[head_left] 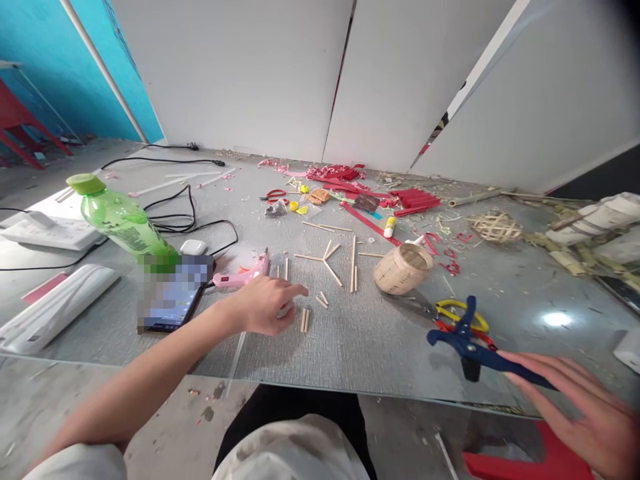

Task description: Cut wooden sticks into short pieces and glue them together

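Observation:
My left hand (267, 307) hovers over the glass-topped table, index finger stretched out and the other fingers partly bent, with nothing visible in it. Just by its fingertip lie short sticks (323, 300); a pair of thicker short sticks (305, 320) lies beside the hand. Farther off, thin sticks form a branching Y shape (323, 259), with longer upright sticks (354, 263) to its right. At the right edge my right hand (585, 400) grips the handle of a dark blue pipe cutter (470, 347). Behind that cutter are yellow-and-red-handled pliers (463, 317), partly covered.
A pink glue gun (245, 270), a phone (175, 297), a leaning green bottle (117, 220) and a power strip (50, 230) occupy the left. A jar-like holder (403, 268) stands right of centre. Red strips (413, 200), a glue stick (389, 227) and a woven ball (496, 227) lie behind.

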### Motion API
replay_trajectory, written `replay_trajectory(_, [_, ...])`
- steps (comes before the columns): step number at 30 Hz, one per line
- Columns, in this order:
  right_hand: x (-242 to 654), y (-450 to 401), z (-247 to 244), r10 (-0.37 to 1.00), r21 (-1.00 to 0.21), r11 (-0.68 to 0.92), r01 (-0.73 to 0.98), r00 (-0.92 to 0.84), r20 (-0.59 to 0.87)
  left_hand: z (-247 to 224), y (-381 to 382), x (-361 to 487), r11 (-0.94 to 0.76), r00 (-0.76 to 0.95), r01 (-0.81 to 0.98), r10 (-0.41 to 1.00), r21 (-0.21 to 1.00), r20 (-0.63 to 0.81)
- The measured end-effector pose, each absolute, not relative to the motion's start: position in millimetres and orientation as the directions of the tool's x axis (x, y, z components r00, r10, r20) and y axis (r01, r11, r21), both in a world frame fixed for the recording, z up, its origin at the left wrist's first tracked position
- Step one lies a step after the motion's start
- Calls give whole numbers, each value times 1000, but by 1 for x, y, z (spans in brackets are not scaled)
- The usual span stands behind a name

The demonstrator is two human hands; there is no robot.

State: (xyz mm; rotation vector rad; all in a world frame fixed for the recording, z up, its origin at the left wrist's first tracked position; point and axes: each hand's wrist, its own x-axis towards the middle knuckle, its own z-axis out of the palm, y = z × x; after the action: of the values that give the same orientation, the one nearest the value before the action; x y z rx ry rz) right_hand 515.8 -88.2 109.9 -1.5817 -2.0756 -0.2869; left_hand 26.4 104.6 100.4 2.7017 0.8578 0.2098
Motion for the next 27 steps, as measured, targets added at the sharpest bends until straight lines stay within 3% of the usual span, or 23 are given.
replay_trajectory(11, [575,-31,73,864,-48,329,943,-280,418,106,105,23,-777,839,509,544,370,-12])
replay_trajectory(16, [523,-26,91,847,46,367,929,-354,397,104,103,23,-777,840,505,543,377,-5])
replay_trajectory(19, [447,-28,113,864,-103,388,916,-322,387,103,107,23,-768,817,521,575,371,44])
replay_trajectory(20, [419,-26,120,880,-213,430,878,-354,317,104,110,23,-755,791,551,608,354,65])
replay_trajectory(21, [392,-22,126,897,-339,440,832,-428,114,105,112,22,-740,760,589,644,326,88])
replay_trajectory(23, [346,-4,132,805,-524,487,699,-592,-42,107,116,20,-702,692,673,709,232,136])
replay_trajectory(24, [327,8,132,766,-563,514,648,-642,-39,107,117,19,-684,665,710,730,171,157])
replay_trajectory(27, [288,50,117,792,-562,574,595,-578,197,108,111,19,-640,633,768,754,-18,174])
